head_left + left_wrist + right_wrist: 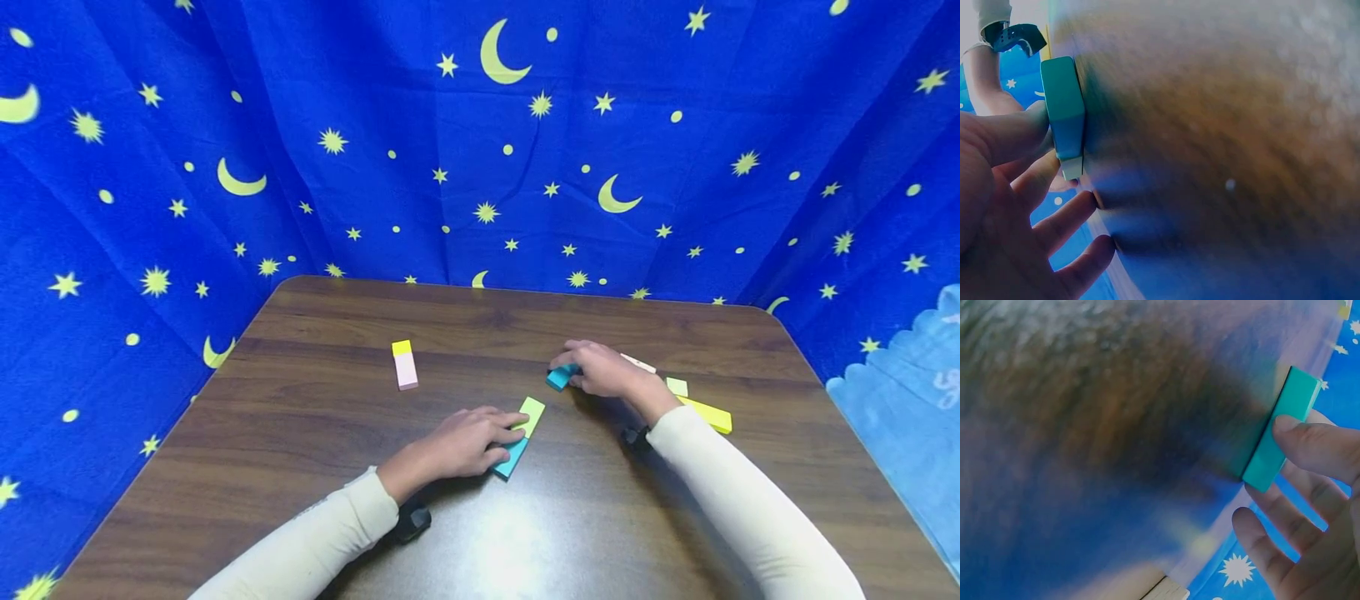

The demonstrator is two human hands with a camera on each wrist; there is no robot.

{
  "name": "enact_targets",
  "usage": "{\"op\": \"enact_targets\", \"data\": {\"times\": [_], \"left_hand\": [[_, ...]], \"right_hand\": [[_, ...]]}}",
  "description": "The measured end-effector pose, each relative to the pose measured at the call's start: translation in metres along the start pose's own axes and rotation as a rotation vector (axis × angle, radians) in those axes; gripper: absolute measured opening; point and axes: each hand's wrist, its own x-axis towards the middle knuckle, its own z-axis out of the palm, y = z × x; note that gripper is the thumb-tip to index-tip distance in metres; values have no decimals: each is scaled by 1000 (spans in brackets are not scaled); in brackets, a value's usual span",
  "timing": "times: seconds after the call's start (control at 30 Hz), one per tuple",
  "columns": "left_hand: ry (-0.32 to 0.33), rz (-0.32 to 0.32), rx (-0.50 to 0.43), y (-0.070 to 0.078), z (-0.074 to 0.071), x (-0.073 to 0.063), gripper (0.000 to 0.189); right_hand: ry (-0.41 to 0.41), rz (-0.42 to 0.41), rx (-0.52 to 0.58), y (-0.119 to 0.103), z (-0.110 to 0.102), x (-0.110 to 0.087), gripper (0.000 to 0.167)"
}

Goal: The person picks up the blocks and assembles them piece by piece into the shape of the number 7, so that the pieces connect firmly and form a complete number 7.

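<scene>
My left hand (468, 442) is over a blue block (510, 458) that lies end to end with a light green block (533, 411). In the left wrist view the thumb presses the side of this blue block (1064, 103), while the other fingers spread out and two fingertips reach the table. My right hand (603, 371) pinches a second blue block (560, 377), farther back and to the right. The right wrist view shows the thumb on one long face of that block (1294, 394) and the fingers behind it.
A pink block (406, 372) with a yellow block (401, 347) at its far end lies left on the brown table (315, 400). Beside my right forearm are a yellow block (708, 414), a pale green block (677, 387) and a cream block (639, 362). A blue starry curtain (420, 108) hangs behind.
</scene>
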Motion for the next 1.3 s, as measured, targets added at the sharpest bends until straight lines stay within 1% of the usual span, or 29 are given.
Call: {"op": "enact_targets", "data": {"times": [0.17, 0.4, 0.83, 1.0, 1.13, 1.3], "left_hand": [[-5, -6, -18, 0, 0, 0, 42], [-2, -15, -29, 0, 0, 0, 42], [-1, -8, -3, 4, 1, -2, 41], [-12, -23, 1, 5, 1, -2, 42], [-3, -34, 8, 6, 1, -3, 42], [24, -22, 22, 8, 0, -4, 41]], "right_hand": [[20, -13, 10, 0, 4, 0, 35], [56, -62, 28, -2, 8, 4, 37], [6, -86, 62, -21, 5, 5, 37], [-16, -91, 64, -25, 7, 6, 36], [-7, -121, 74, -29, 7, 7, 35], [-19, -141, 80, -32, 8, 9, 36]]}}
